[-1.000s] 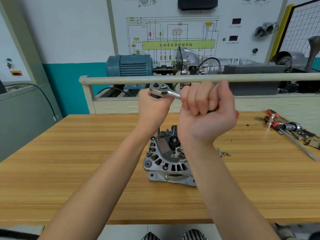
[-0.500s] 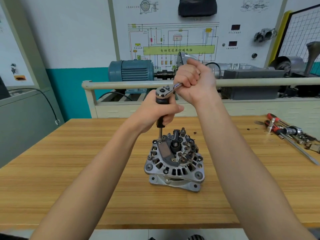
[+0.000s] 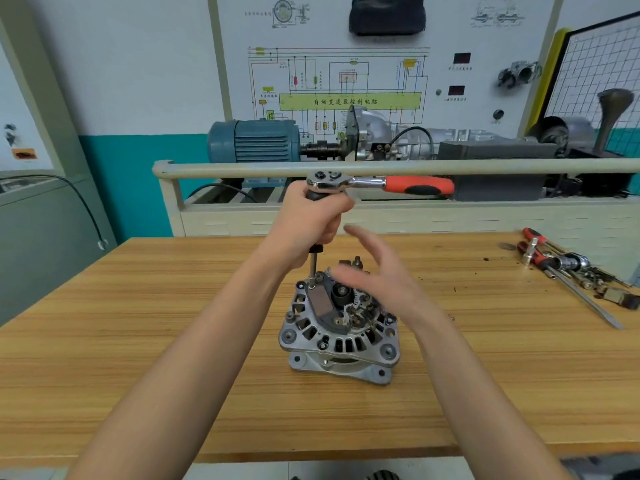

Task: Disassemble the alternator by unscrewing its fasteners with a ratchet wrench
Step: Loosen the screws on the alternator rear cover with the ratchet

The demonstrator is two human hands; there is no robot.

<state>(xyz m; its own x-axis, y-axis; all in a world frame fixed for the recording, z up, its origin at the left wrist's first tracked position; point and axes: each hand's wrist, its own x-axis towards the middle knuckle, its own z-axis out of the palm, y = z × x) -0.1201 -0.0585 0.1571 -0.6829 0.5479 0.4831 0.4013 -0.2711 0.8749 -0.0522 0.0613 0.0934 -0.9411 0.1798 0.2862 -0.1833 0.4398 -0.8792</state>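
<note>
While the left hand [image 3: 311,216] grips the upright extension under the ratchet wrench [image 3: 381,184] | right hand [image 3: 377,271] blurred, fingers spread, holding nothing, above alternator [image 3: 341,323] | alternator on counter [image 3: 138,341], extension tip on its top.

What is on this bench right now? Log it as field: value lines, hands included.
alternator: upright on the wooden bench
ratchet wrench: on an extension bar reaching down to the alternator's top, red handle pointing right
left hand: grips the extension below the ratchet head
right hand: open, blurred, off the handle
spare tools: right end of bench
</note>
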